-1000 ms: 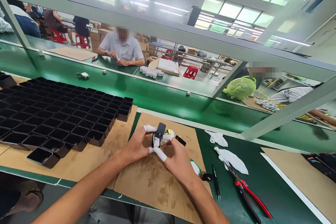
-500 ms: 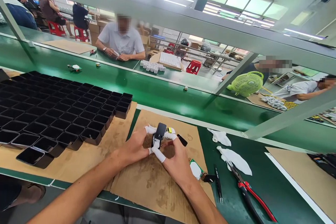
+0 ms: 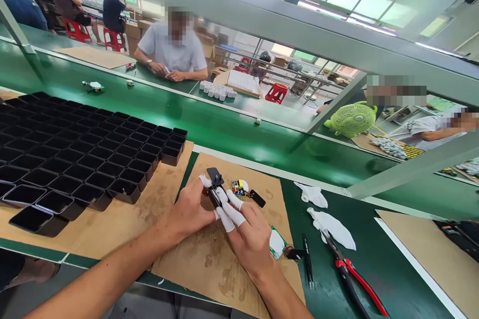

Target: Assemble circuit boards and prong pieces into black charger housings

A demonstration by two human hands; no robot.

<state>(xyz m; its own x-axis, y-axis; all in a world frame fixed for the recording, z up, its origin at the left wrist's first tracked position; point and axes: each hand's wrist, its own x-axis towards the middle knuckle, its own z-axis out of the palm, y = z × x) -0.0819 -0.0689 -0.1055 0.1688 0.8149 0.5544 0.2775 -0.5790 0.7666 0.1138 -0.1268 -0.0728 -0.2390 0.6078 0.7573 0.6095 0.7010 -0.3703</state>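
Note:
My left hand (image 3: 190,203), with white finger cots on its fingertips, grips a small black plastic housing (image 3: 214,195) from the left side. A flat black plate (image 3: 214,176) stands up at the far end of the housing. From the right, my right hand (image 3: 250,232), also in white finger cots, presses its fingers against the housing's upper side. They hide most of its inside. Just beyond lie a circuit board with a yellow part (image 3: 238,187) and a loose black plate (image 3: 257,198). Beside my right wrist rests a green-edged board with a white disc (image 3: 277,243).
Rows of black open boxes (image 3: 93,169) fill the left cardboard. Tweezers (image 3: 308,261), red-handled pliers (image 3: 346,264) and white cloth pieces (image 3: 333,227) lie right. A green belt (image 3: 209,122) carries small boards; across it sit a co-worker (image 3: 172,52) and a green fan (image 3: 352,119).
My hands have shifted slightly left and the housing has tilted. My right fingers now lie over it, uncovering the board with the yellow part. Small boards on the belt have moved left.

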